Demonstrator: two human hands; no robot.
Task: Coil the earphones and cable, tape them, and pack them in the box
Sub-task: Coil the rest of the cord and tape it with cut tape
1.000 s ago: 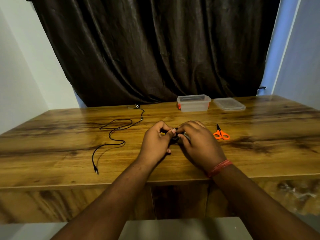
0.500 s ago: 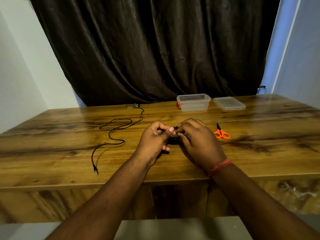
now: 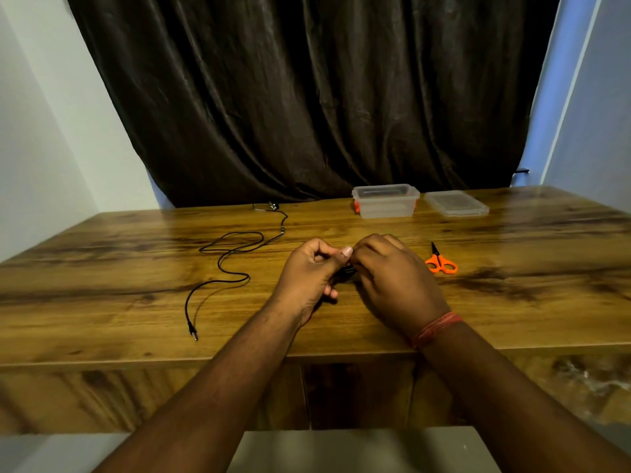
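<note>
Both hands meet over the middle of the wooden table (image 3: 102, 302). My left hand (image 3: 307, 274) and my right hand (image 3: 392, 278) have their fingers curled round a small black object (image 3: 346, 272) between them. Most of it is hidden, so I cannot tell if it is a coiled cable or tape. A black earphone cable (image 3: 235, 249) lies loose and uncoiled on the table to the left, its jack plug (image 3: 193, 333) near the front edge. At the back right stand a clear plastic box (image 3: 386, 203), open, and its lid (image 3: 456, 203) beside it.
Small orange-handled scissors (image 3: 441, 263) lie just right of my right hand. A dark curtain hangs behind the table, with walls on both sides. The table's front edge runs just below my wrists.
Both hands have shifted slightly away from me while still working the black object. My left thumb now sits higher against my right fingers. The earphone cable has not moved.
</note>
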